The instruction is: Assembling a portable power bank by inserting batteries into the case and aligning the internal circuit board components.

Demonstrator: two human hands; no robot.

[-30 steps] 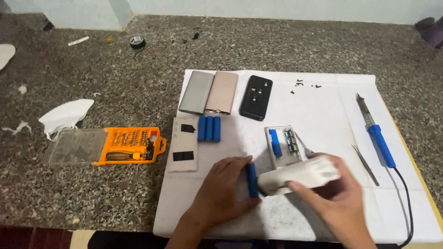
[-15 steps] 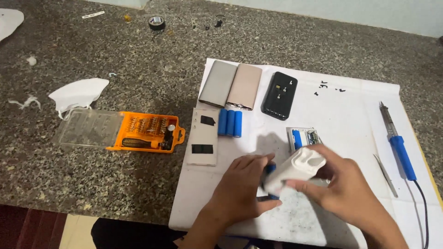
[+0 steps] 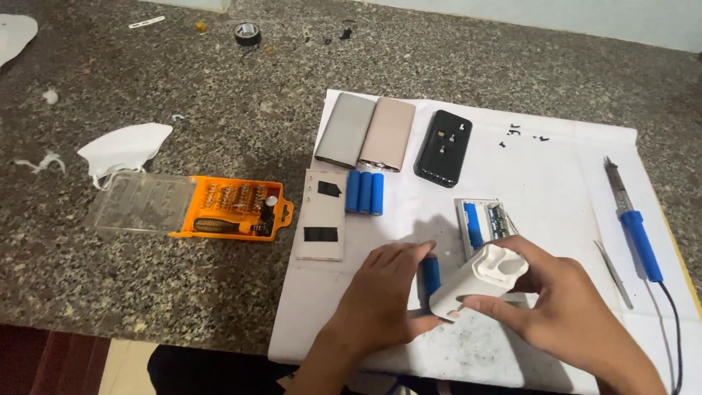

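Stone counter [image 3: 183, 307] fills most of the view, dark and speckled. A big white sheet [image 3: 563, 175] lies on it, from 12 o'clock down to 5 o'clock. At 9 o'clock, off the sheet, sits an orange bit box [image 3: 234, 208] with its clear lid [image 3: 139, 202] open flat. Just above it at 10 o'clock is a white mask [image 3: 121, 150].

The two hands meet at 6 o'clock, over the sheet. The right hand [image 3: 567, 314] grips a white case [image 3: 479, 281], fingers curled around it, thumb under its low end. The left hand [image 3: 384, 300] is bent over beside the case, its fingers on a blue cell [image 3: 431, 274] at the case's side. The cell touches the case.

At 12 o'clock two flat shells, one grey [image 3: 345, 130] and one tan [image 3: 387, 134], lie side by side and touch. Just right of them is a black case [image 3: 444, 148]. Below the shells three more blue cells [image 3: 365, 192] lie packed together. Left of these is a flat tan plate [image 3: 322, 214] with black patches. An open tray [image 3: 482, 219] with a blue cell and a small board sits just above the white case.

At 3 o'clock a blue-handled iron [image 3: 635, 227] lies near the sheet's edge, with tweezers [image 3: 613, 272] just left of it. A tape roll [image 3: 248, 33] sits far up at 11 o'clock.
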